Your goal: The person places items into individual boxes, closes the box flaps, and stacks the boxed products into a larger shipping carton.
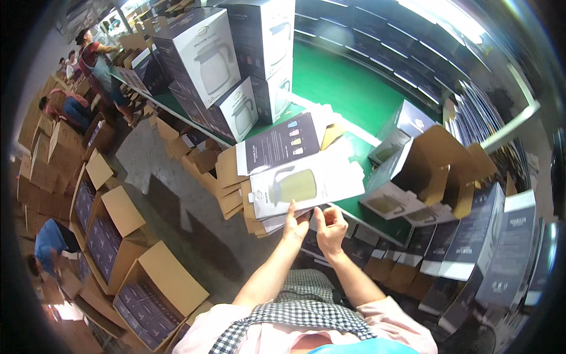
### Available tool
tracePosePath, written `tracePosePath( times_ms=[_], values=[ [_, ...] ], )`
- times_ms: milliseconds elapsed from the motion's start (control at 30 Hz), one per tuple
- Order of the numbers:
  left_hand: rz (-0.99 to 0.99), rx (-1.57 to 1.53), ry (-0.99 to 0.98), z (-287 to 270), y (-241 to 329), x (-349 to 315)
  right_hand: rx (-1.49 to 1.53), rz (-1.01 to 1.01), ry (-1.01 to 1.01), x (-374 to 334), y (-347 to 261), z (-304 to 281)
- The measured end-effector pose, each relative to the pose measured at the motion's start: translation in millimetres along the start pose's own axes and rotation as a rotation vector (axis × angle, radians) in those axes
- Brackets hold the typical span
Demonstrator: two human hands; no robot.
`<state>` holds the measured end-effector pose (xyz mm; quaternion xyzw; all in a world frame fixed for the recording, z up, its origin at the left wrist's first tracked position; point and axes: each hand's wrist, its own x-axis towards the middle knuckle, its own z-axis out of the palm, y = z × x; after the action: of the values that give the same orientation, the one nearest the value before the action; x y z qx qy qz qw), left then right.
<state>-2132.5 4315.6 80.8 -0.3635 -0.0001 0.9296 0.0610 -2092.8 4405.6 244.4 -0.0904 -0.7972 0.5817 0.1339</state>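
A flattened cardboard carton, white with a picture of a yellow-green jug, tops a fanned pile of flat cartons. My left hand is at its near edge, thumb on the printed face and fingers curled at the edge. Just right of it, my right hand has its fingers curled in, close to the same edge; whatever they may hold is hidden. A dark printed panel lies against the white one on the pile. To the right stand opened cartons with brown insides and raised flaps.
Tall finished boxes are stacked on the green-topped table. Large brown shipping cartons filled with dark boxes line the lower left floor. More flat cartons stand at right. Co-workers, one a person in an apron, are at left.
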Motion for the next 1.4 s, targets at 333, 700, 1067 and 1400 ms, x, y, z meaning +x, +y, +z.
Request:
tracePosePath(
  times_ms=[333,700,1067,1400],
  values=[
    [-0.324,0.917,-0.451,102,-39,-19,0.213,0.574,0.166,206,165,50],
    [0.607,1.735,0.317,60,202,-40,0.573,0.34,0.408,280,234,71],
    [1.122,2.283,-0.639,152,173,17,-0.38,-0.025,0.47,306,177,94],
    [0.832,2.854,-0.664,216,105,179,0.019,-0.196,-0.063,548,51,230]
  ],
)
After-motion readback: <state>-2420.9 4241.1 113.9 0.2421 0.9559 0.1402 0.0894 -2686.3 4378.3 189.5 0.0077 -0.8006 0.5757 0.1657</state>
